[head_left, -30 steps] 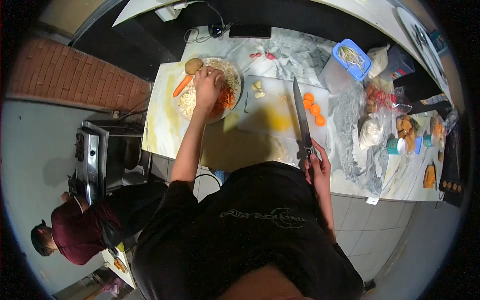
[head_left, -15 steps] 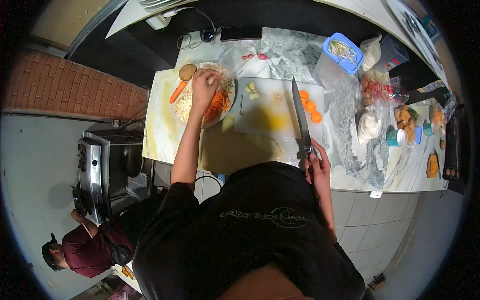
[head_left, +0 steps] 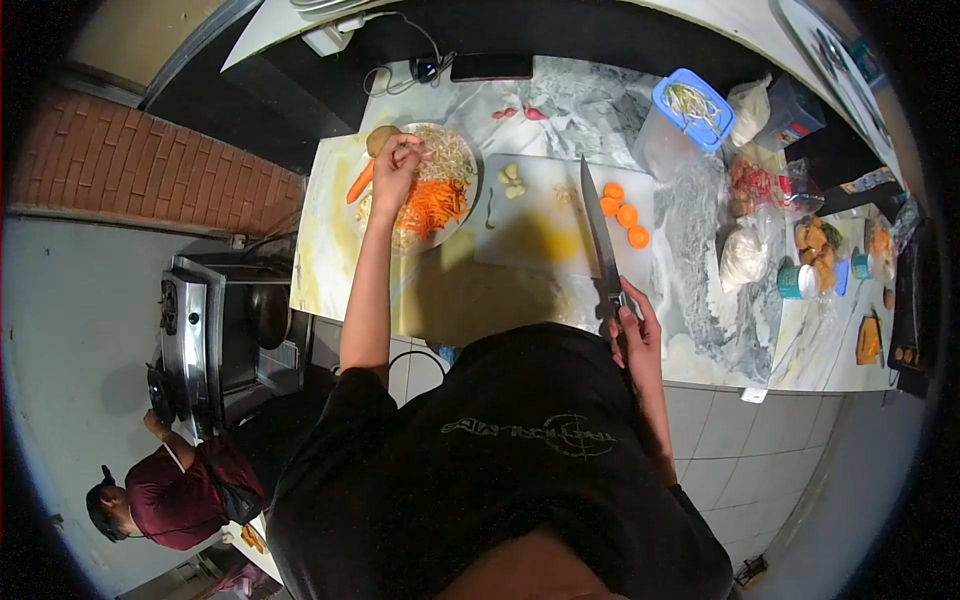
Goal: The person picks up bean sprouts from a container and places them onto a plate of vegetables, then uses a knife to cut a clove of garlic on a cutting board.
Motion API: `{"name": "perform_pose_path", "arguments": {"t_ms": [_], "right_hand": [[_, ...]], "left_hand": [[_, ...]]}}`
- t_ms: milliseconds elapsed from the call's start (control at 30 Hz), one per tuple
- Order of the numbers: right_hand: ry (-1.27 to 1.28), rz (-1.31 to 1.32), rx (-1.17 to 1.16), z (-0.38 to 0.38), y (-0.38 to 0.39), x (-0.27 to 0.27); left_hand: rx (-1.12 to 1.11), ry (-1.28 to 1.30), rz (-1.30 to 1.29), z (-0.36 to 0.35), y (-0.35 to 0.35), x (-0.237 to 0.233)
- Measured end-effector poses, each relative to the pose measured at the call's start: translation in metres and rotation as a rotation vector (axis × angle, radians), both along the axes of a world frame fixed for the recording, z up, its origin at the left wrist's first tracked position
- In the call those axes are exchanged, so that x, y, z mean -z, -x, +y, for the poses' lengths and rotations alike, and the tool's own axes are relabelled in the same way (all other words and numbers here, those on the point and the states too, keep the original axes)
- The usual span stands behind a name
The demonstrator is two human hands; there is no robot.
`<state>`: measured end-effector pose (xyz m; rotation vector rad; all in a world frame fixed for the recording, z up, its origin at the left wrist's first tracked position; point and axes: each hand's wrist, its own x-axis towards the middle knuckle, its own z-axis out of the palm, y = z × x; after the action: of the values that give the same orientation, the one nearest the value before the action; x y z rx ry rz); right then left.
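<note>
My left hand [head_left: 396, 175] is over a round plate [head_left: 474, 178], its fingers curled together; whatever they may hold is too small to make out. Shredded carrot [head_left: 438, 205], bean sprouts [head_left: 450, 150], a carrot piece [head_left: 360, 184] and a brown round item [head_left: 380, 138] lie on that plate. In my right hand [head_left: 638, 325] is a kitchen knife [head_left: 602, 237], gripped by its handle, blade pointing away from me over the white cutting board [head_left: 520, 225]. Carrot slices [head_left: 626, 215] sit right of the blade. Pale garlic cloves [head_left: 512, 182] and minced bits lie to its left.
Small red shallots [head_left: 535, 113] and a phone [head_left: 491, 67] lie at the back. On the right stand a blue-rimmed container [head_left: 690, 110], a bag of white stuff [head_left: 743, 257] and a small tub [head_left: 796, 281]. Another person [head_left: 180, 500] works near a stove [head_left: 190, 320] at left.
My left hand has shifted slightly left over the plate, uncovering more shredded carrot and sprouts. The knife stays in my right hand, nearly still. The view has shifted slightly.
</note>
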<state>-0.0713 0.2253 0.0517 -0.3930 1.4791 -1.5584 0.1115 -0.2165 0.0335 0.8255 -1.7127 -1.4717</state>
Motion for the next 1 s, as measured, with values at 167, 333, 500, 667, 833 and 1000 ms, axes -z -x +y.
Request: {"name": "perform_pose_path", "arguments": {"t_ms": [167,333,500,667,833,1000], "right_hand": [[0.011,0.031,-0.005,0.001,0.000,0.000],[-0.011,0.007,-0.011,0.003,-0.001,0.002],[-0.025,0.016,-0.017,0.000,-0.001,-0.001],[-0.008,0.018,-0.020,-0.001,-0.001,-0.005],[-0.036,0.019,-0.036,0.001,-0.001,-0.002],[-0.082,0.041,-0.020,-0.002,-0.003,-0.004]], "left_hand": [[0.006,-0.015,0.021,0.004,0.000,-0.004],[-0.009,0.044,-0.062,-0.001,-0.002,-0.003],[-0.032,0.112,-0.124,0.010,-0.001,-0.018],[0.060,0.082,-0.108,0.045,0.008,-0.048],[0.222,0.009,-0.030,0.078,0.017,-0.048],[0.296,0.283,-0.316,0.130,0.037,-0.018]]}}
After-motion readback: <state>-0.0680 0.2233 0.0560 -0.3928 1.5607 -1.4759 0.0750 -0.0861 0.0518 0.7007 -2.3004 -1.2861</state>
